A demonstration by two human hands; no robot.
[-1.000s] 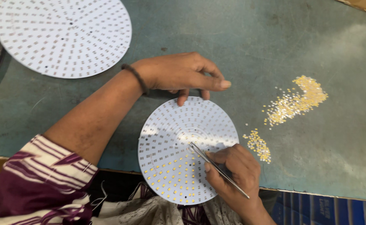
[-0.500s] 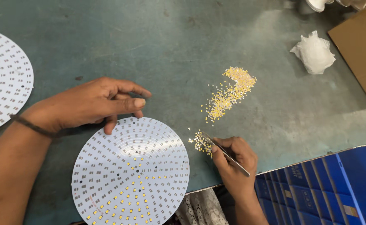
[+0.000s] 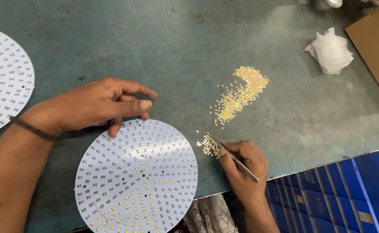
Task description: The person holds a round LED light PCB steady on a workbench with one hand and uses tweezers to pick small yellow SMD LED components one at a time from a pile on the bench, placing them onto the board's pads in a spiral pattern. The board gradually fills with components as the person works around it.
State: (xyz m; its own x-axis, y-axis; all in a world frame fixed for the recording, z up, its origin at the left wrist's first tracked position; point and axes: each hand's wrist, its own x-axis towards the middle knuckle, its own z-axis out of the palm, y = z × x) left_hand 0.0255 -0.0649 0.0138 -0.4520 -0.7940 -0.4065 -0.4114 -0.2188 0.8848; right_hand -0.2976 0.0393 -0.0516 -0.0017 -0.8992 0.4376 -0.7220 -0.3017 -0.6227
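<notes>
second white round board point(image 3: 4, 77) at far left edge, well apart from fingers. left hand point(image 3: 94, 105) flat on green table point(image 3: 189, 56), fingers loosely together, fingertips touching upper rim of round white led board point(image 3: 137, 177); board lies just below fingers, lower part filled with yellow chips. right hand point(image 3: 243, 166) pinching tweezers point(image 3: 232, 157), tips in small chip cluster point(image 3: 207, 144) just left of fingers; whether chip is gripped, cannot tell. larger yellow chip pile point(image 3: 241, 92) above right fingers. crumpled white bag point(image 3: 329, 51) far upper right, blue boxes point(image 3: 336, 194) right of wrist.
</notes>
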